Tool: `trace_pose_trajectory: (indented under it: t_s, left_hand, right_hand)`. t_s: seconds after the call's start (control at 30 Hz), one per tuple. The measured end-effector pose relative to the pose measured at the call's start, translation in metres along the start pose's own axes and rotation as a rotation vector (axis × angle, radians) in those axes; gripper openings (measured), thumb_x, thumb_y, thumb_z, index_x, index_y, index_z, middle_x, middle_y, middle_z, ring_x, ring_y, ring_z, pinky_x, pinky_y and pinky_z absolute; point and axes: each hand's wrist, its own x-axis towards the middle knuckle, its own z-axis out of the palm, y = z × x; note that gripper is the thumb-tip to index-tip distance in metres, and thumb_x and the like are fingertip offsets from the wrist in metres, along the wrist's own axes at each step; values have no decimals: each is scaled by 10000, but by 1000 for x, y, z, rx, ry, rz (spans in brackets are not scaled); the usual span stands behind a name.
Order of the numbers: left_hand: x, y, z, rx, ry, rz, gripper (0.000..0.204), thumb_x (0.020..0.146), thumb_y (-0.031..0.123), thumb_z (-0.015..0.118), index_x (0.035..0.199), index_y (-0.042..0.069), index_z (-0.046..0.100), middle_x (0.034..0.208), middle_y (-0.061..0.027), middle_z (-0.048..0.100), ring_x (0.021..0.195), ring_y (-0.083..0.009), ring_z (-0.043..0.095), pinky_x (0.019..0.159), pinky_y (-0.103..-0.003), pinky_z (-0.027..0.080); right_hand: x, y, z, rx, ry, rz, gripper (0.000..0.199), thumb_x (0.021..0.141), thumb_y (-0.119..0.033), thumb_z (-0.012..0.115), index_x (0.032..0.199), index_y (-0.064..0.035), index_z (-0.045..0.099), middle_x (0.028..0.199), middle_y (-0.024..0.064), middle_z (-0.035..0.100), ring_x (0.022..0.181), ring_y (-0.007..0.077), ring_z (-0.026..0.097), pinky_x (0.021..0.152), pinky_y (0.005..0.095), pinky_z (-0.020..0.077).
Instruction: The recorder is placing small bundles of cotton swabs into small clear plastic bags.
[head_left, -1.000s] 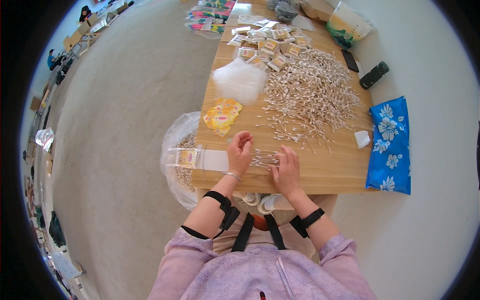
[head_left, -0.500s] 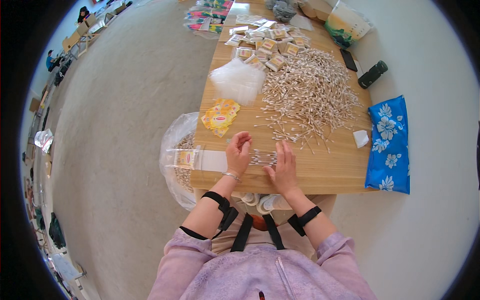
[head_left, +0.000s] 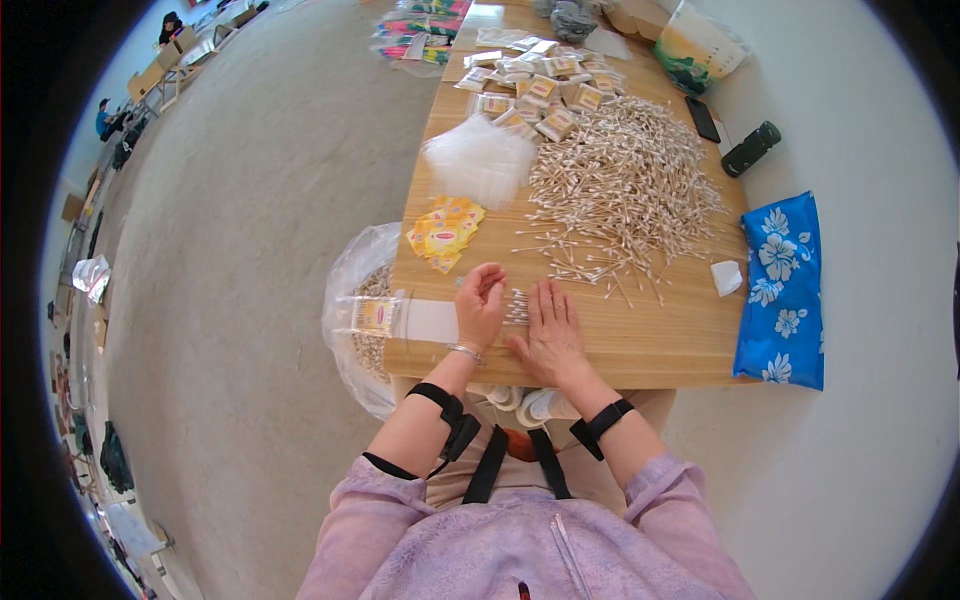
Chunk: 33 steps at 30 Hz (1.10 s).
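Cotton swabs (head_left: 517,306) lie side by side in a row on the wooden table, between my two hands. My right hand (head_left: 552,325) is laid flat over the row's right part, fingers stretched out, so much of the row is hidden. At its left end stands my left hand (head_left: 480,306) on its edge, fingers loosely curved and nothing visible in them. Left of that hand is a white sheet (head_left: 432,321), and beyond it a clear bag of swabs with a yellow card (head_left: 375,316) hangs past the table's edge.
A big heap of loose swabs (head_left: 630,190) covers the table's middle. Around it are filled packets (head_left: 540,90), clear bags (head_left: 480,160), yellow cards (head_left: 445,232), a phone (head_left: 702,119), a black bottle (head_left: 751,149) and a blue flowered pouch (head_left: 781,290). A plastic sack (head_left: 345,365) stands at the left.
My right hand has slid left toward my left hand and flattened over the swabs, covering more of the row. My left hand stays in place.
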Motion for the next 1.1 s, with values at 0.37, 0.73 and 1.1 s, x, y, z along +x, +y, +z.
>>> trace_pose_trajectory:
  t_s: [0.37,0.73,1.1]
  left_hand:
    - [-2,2,-2,4,1,-35,256,890,-15,488,1140,-37,539,1080,-112,612,1014,-167,595,906,-282,471]
    - [-29,12,18,106,-40,-95,386,1005,220,396,1301,-12,481,1299,-95,520,1235,-189,446,1055,-297,318]
    - [-28,16,17,-111,-54,-160,494,1019,335,359,1352,-28,398,1386,-134,424,1311,-208,363,1104,-314,262]
  right_hand:
    - [-6,11,-1,267,141,51,692,908,-405,494,1417,8,272,1491,198,244,1401,325,190,1140,454,111]
    - [13,9,15,1240,560,264,370,985,-209,396,1270,21,450,1348,185,443,1285,287,389,1087,364,264]
    - [18,-4,9,921,572,164,315,943,-156,442,1208,8,488,1272,194,485,1198,338,444,1067,410,280]
